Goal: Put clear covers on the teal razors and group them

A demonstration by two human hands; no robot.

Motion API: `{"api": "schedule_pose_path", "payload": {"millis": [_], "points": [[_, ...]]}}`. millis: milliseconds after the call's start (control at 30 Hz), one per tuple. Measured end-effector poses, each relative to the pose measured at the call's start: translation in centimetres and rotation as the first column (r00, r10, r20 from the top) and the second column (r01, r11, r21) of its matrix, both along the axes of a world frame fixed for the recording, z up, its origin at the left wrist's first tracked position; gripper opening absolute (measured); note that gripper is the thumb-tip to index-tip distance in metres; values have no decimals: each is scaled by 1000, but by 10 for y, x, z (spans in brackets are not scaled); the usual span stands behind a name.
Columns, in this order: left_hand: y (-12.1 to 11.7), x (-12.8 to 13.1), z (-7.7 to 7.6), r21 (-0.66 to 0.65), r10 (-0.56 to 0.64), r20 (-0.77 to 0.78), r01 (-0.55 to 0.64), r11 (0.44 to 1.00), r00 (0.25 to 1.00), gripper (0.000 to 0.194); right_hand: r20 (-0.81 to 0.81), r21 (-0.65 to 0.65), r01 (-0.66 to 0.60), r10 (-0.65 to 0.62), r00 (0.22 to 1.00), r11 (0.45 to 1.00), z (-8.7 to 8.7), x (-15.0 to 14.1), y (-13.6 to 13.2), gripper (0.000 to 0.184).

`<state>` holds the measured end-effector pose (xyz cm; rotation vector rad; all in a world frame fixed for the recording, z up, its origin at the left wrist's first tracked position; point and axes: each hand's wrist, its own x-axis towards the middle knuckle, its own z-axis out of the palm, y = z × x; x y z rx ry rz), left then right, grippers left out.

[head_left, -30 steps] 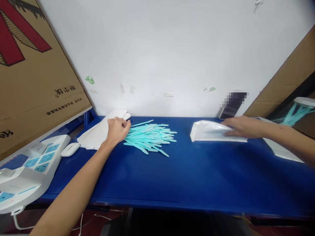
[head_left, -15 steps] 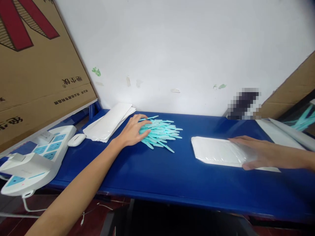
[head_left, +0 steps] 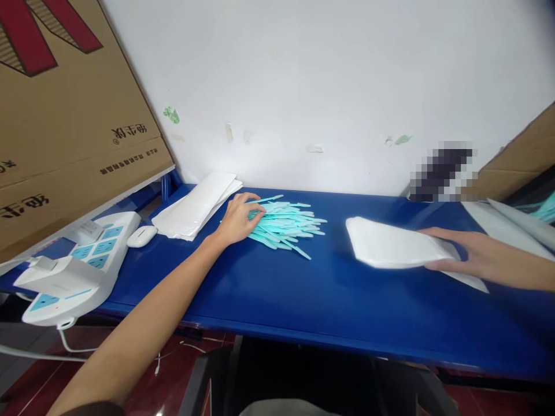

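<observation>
A loose pile of thin teal plastic sticks lies on the blue table near the wall. My left hand rests on the pile's left end, fingers curled around some sticks. My right hand grips a flat white bag by its right end and holds it lifted slightly off the table, to the right of the pile.
A stack of white bags lies at the back left. A white mouse-like object and white power strips sit at the left edge. Cardboard boxes lean on the left; more white bags at the far right.
My left hand moved from the white bag stack onto the stick pile and curled its fingers. My right hand drew the white bag nearer and raised it off the table.
</observation>
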<state>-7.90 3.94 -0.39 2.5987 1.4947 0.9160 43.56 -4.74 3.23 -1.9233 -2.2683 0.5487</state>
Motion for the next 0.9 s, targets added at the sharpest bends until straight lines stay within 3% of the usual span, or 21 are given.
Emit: {"api": "schedule_pose_path", "payload": {"millis": [133, 267, 333, 400, 533, 600, 700, 767, 900], "points": [[2, -1, -2, -31, 25, 38, -24, 999, 999, 24, -231, -160, 99, -135, 964, 982, 2, -8, 10, 67], [4, -1, -6, -73, 28, 76, -22, 997, 997, 22, -630, -359, 9, -249, 735, 933, 3, -29, 15, 72], [3, -1, -7, -68, 25, 82, -20, 997, 996, 23, -693, -372, 15, -289, 660, 928, 5, -41, 14, 74], [2, -1, -6, -31, 19, 93, -16, 999, 995, 25, -704, -377, 40, -314, 637, 925, 5, -48, 14, 74], [-9, 8, 3, 155, -46, 161, 20, 988, 986, 30, -650, -403, 25, -305, 696, 915, -5, -39, 19, 76], [-20, 22, 8, 266, -176, 178, 125, 956, 968, 31, -612, -353, -23, -212, 762, 936, -8, -34, 21, 80], [-41, 52, 10, 371, -511, 104, 444, 816, 853, 36, -556, -277, -168, -15, 831, 946, 0, -44, 17, 95], [-55, 72, 10, 399, -623, 50, 556, 729, 781, 42, -516, -291, -267, 84, 852, 919, 12, -62, 10, 100], [-72, 92, 11, 309, -620, 162, 557, 771, 768, 39, -415, -298, -343, 203, 887, 891, 32, -94, -1, 97]]}}
